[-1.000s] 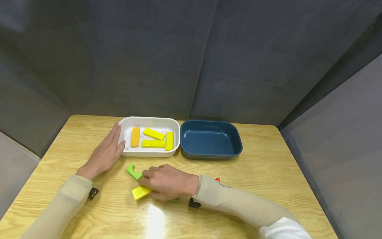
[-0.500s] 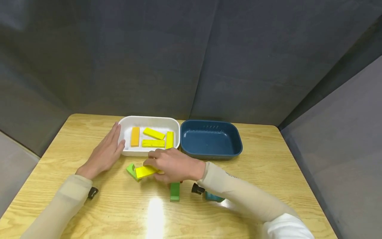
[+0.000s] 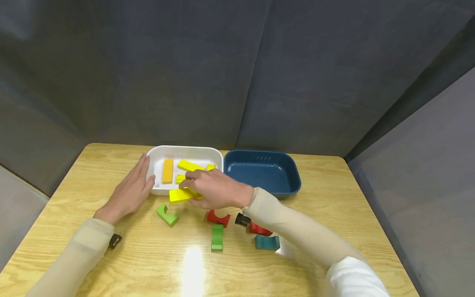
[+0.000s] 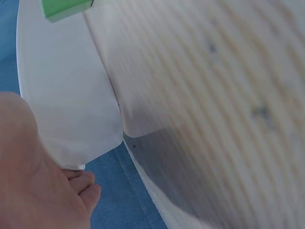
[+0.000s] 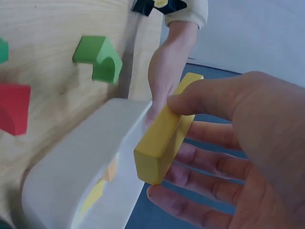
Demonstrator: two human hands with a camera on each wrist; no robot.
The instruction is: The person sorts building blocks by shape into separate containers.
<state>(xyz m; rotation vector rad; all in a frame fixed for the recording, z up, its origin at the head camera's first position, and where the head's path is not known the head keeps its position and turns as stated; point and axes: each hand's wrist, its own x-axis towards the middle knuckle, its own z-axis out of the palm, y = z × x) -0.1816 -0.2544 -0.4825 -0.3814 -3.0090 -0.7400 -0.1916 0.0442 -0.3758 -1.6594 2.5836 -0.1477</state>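
My right hand [image 3: 219, 189] pinches a yellow rectangular block [image 3: 179, 195] between thumb and fingers, over the front rim of the white bin [image 3: 160, 192]. In the right wrist view the thumb lies on one face of that yellow block [image 5: 162, 136], with the fingers behind it. Inside the bin lie an orange block [image 3: 168, 171] and several yellow blocks [image 3: 189, 165], partly hidden by the right hand. My left hand [image 3: 130, 187] rests with straight fingers against the bin's left wall. In the left wrist view its fingers lie beside the white wall [image 4: 71, 95].
A dark blue bin [image 3: 261, 175] stands right of the white one. In front on the wooden table lie a light green arch block [image 3: 168, 216], a green block [image 3: 217, 237], a red arch block [image 3: 218, 218], another red block [image 3: 260, 229] and a teal arch block [image 3: 267, 243].
My right hand has lifted the yellow block off the table and carried it away from me to the white bin's front rim, uncovering the red, green and teal blocks. The left hand stays put.
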